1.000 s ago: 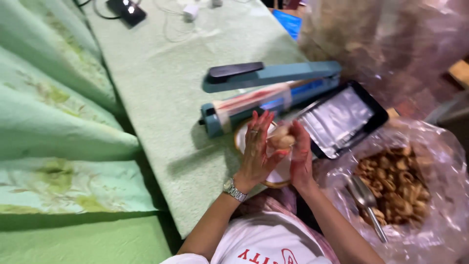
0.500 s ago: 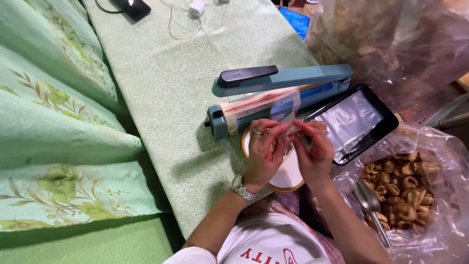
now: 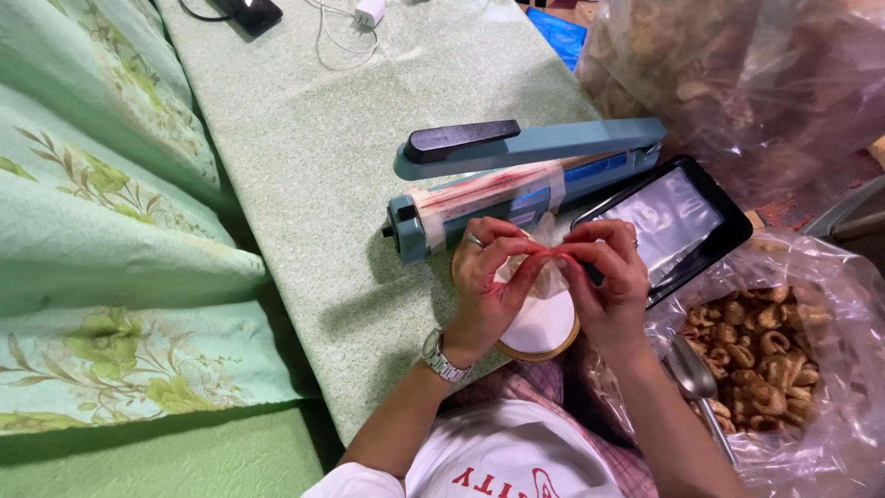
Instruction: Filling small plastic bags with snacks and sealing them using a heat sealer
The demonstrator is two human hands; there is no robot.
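Left hand (image 3: 487, 281) and right hand (image 3: 610, 277) pinching small clear bag (image 3: 537, 267) together at frame centre, over round white scale (image 3: 544, 327); blue heat sealer (image 3: 521, 175) lying just above; open snack sack (image 3: 765, 355) with spoon (image 3: 691, 373) sitting lower right.

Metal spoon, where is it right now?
In the head view, the metal spoon lies at lower right, inside the clear plastic bag of fried snacks, beside the right forearm.

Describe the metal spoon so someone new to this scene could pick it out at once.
Start at the green table, then go to its right end, where an open clear plastic bag holds brown ring-shaped snacks. The metal spoon lies in that bag by the person's right forearm, the only shiny silver thing among the snacks.
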